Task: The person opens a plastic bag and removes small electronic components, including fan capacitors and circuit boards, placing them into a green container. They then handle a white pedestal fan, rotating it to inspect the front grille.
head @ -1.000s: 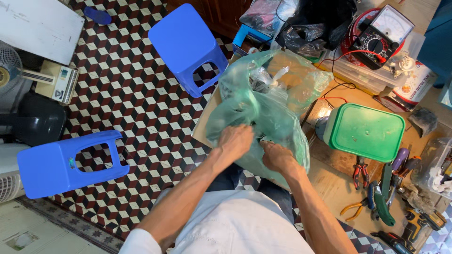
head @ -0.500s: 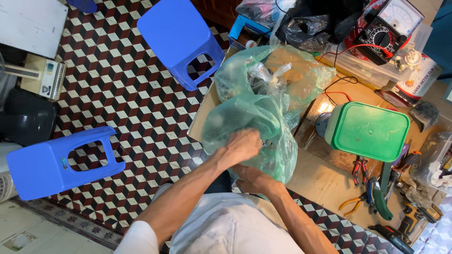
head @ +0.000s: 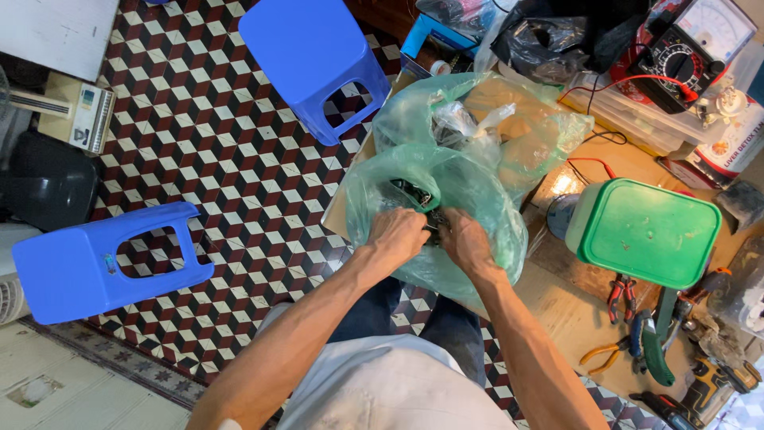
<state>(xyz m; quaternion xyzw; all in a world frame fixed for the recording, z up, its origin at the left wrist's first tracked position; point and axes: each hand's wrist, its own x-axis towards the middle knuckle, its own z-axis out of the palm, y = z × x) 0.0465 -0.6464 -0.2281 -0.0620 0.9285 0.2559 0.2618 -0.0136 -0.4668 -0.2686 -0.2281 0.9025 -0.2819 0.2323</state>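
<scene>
- The green plastic bag [head: 469, 199] sits at the near edge of the counter [head: 573, 318], over the person's lap; its mouth is gathered around something dark that I cannot make out.
- The left hand [head: 398, 235] is curled closed on the bag's mouth; the right hand [head: 465, 243] pinches film and the dark contents beside it, the two nearly touching.
- The thin film may tear if the hands pull apart hard.
- With the bag overhanging the edge, contents could spill to the tiled floor [head: 207, 151].
- A second bag [head: 517, 127] behind could be dragged along, nudging the green-lidded container [head: 645, 231] or pliers [head: 617, 299].
</scene>
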